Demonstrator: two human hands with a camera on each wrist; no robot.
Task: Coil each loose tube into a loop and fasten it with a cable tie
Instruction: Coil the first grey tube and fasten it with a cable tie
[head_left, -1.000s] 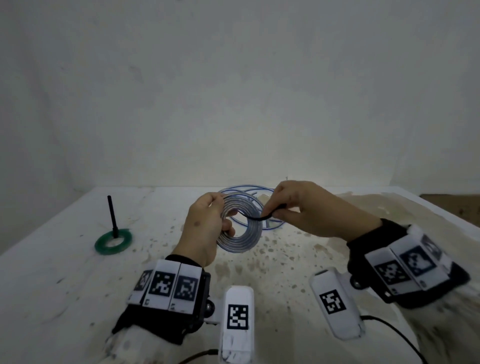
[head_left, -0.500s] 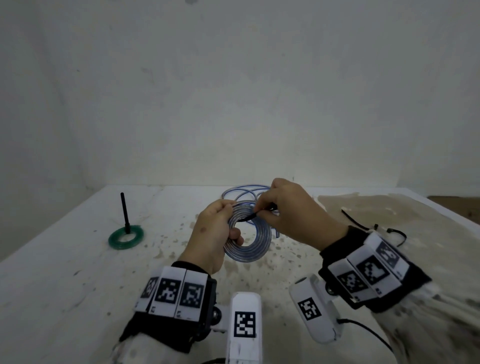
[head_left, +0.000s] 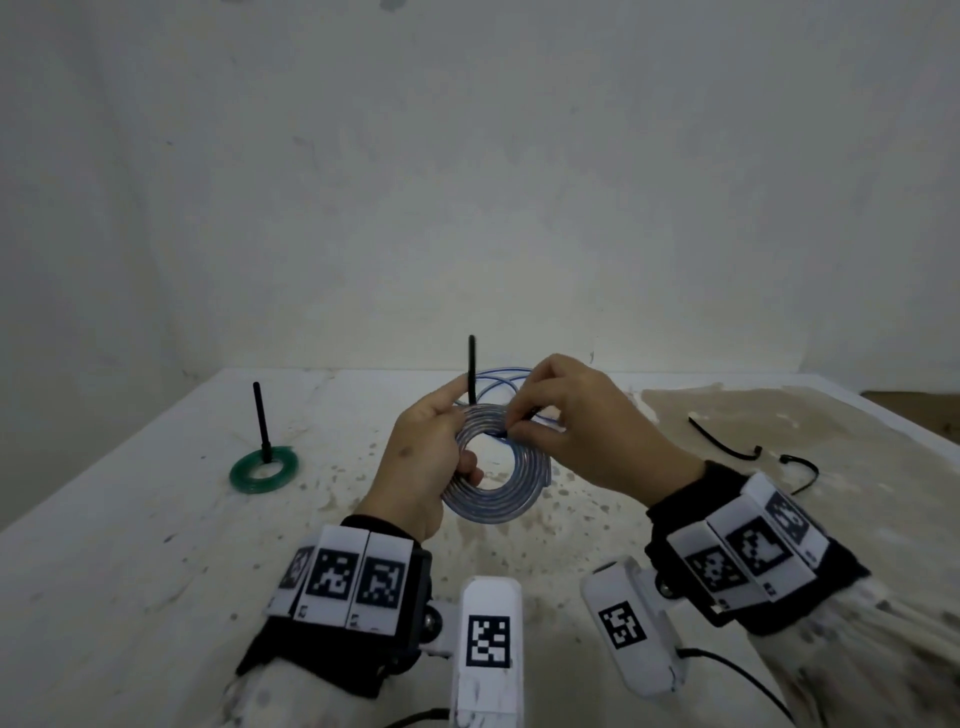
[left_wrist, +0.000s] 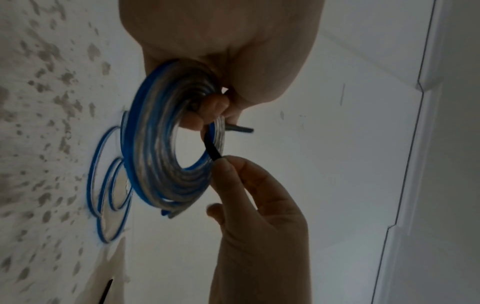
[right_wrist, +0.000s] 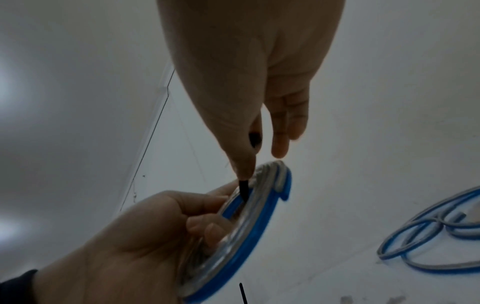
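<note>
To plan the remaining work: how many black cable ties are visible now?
4 cable ties: one around the held coil, one standing on the green coil, two loose on the table, right. Others may be hidden.

Under my left grip (head_left: 426, 457) and right grip (head_left: 587, 436) lies the white table (head_left: 130, 519), its top dotted with small brownish specks (head_left: 557, 472) just below and to either side of where I hold. To the right of my right grip a wide tan stain (head_left: 779, 415) spreads over the table (its outline is ragged). Beyond both grips rises a plain pale wall (head_left: 467, 182). Well off to the right of my right grip, past the table's edge, a strip of brown surface (head_left: 911, 408) shows.
</note>
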